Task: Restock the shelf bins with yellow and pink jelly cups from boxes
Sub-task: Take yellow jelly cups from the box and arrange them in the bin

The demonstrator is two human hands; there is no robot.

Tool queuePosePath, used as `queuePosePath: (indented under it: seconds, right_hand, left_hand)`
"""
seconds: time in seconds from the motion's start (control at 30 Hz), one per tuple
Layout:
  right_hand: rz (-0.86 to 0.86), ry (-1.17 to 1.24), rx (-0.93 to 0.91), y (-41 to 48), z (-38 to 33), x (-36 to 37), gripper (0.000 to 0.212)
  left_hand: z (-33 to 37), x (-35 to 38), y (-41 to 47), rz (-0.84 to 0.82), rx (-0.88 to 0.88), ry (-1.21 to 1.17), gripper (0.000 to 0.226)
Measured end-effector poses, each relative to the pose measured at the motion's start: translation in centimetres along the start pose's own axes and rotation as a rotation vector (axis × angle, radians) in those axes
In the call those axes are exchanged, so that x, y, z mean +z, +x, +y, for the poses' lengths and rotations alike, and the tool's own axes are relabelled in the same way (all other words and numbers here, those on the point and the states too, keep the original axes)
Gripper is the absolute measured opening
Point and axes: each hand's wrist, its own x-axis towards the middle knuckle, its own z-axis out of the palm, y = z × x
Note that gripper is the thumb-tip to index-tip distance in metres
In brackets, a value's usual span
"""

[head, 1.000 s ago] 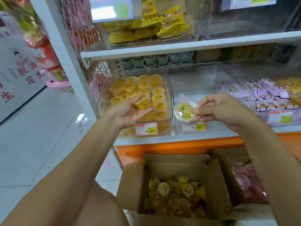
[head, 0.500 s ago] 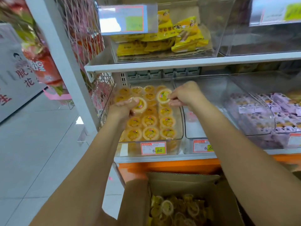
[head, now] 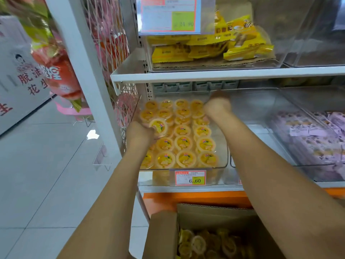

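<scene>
Left hand [head: 139,134]: fingers curled round the left edge of one yellow jelly cup [head: 159,127], held tilted just above the stocked rows at the left side of the clear bin [head: 224,156].

Right hand [head: 217,106]: reached to the back right corner of the same bin, back of hand toward the camera. The fingers are hidden and blurred, so I cannot tell if they grip anything.

Materials:
- Held cup is round and shallow, with a translucent plastic rim, a glossy film lid and a small red-blue mark on it.
- Stocked cups [head: 183,143] are of the same kind, lids up, in rough rows of four filling the bin (fruit pieces show through the jelly).
- The bin is hard transparent plastic with rounded corners. A red-bordered price label [head: 190,177] with a yellow patch sits on its front.
- Cardboard box [head: 162,234]: brown corrugated, flaps open, below the shelf. Loose yellow cups [head: 197,243] lie jumbled inside.

Surroundings:
- A white metal shelf board [head: 205,75] runs above the bin and carries crinkled yellow sachets [head: 205,49] in another clear bin.
- Purple-wrapped packets [head: 313,144] sit in a bin to the right.
- An orange strip [head: 196,199] runs under the lower shelf.
- Pink-white wire mesh [head: 110,34] closes the shelf end.
- The floor [head: 37,174] is pale glossy tile.
</scene>
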Motion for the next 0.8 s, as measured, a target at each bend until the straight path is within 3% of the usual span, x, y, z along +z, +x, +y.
queuePosePath:
  seconds: [0.07,0.17,0.23,0.37,0.57,0.67,0.8]
  right_hand:
    - [-0.153,-0.068,-0.013,0.0,-0.1,-0.8,0.011]
    - [-0.165,-0.157,-0.153,1.0,0.2,-1.5,0.007]
    - [-0.164,-0.173,-0.294,1.5,1.0,-1.6,0.023]
    - [-0.309,-0.224,-0.496,1.0,2.6,-1.0,0.041]
    - [-0.212,-0.295,-0.558,1.5,2.7,-0.4,0.046]
    - [-0.151,-0.358,-0.560,1.8,2.4,0.3,0.051]
    - [-0.038,-0.440,-0.582,2.0,2.1,1.3,0.058]
  left_hand:
    - [-0.2,0.0,0.5,0.026,0.019,0.100,0.009]
    - [0.1,-0.1,0.3,0.080,0.057,0.259,0.013]
    - [0.4,-0.3,0.3,0.116,0.089,0.364,0.012]
    - [0.1,-0.8,0.9,0.083,0.045,0.290,0.014]
    - [0.9,-0.5,-0.6,0.169,0.090,0.354,0.004]
    - [0.7,-0.2,-0.1,0.209,0.084,0.430,0.022]
    - [0.3,-0.5,0.8,0.210,0.073,0.371,0.014]
